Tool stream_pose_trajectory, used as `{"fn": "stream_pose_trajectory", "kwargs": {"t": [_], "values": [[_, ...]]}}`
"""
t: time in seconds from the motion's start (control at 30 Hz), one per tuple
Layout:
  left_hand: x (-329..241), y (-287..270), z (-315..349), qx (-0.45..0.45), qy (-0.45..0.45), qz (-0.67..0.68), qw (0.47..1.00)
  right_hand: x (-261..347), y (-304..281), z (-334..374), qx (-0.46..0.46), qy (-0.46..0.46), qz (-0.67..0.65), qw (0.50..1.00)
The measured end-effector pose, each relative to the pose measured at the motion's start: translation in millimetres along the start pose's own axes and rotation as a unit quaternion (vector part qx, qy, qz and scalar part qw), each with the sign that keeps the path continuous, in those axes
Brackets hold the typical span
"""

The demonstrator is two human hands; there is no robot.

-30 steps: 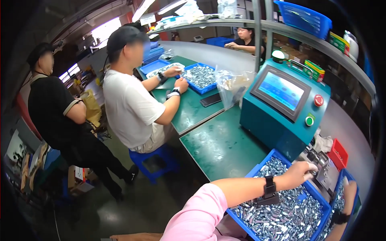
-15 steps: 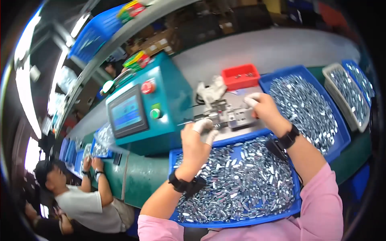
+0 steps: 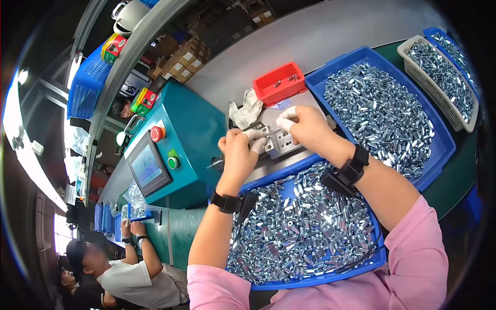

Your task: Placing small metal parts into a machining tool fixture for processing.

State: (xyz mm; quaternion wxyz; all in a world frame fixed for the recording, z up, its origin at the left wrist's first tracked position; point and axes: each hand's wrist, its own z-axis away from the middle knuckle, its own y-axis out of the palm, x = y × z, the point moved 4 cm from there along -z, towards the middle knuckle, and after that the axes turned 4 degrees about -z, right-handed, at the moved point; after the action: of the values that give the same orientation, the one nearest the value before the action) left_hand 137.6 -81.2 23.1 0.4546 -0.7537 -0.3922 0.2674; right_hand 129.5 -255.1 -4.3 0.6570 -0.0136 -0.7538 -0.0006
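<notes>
Head view: the left hand [image 3: 239, 155] is placed at the left side of the metal fixture [image 3: 283, 143], its white-covered thumb and forefinger set close together; whether a part is pinched cannot be told. The right hand [image 3: 318, 134] is held over the fixture's far right side, fingers curled and white-covered tips drawn together; its grip contents are hidden. Short silvery metal pieces [image 3: 305, 222] are heaped in the near blue tray [image 3: 381, 256], below both wrists, and in the right blue tray [image 3: 436, 163]. The fixture is flanked by a teal machine [image 3: 194, 121] at left; a red bin [image 3: 284, 95] is seen beyond.
</notes>
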Motion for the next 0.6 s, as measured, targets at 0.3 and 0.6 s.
{"fn": "stream_pose_trajectory", "kwargs": {"t": [0.3,0.6], "values": [[-5.2,-9.0,-7.4,0.045,0.059,-0.021,0.997,-7.6,3.4,-3.0,0.019,-0.029,0.034,0.999],[-2.7,2.2,-7.0,0.030,-0.040,0.150,0.987,1.0,4.6,6.7,0.015,0.006,0.022,1.000]]}}
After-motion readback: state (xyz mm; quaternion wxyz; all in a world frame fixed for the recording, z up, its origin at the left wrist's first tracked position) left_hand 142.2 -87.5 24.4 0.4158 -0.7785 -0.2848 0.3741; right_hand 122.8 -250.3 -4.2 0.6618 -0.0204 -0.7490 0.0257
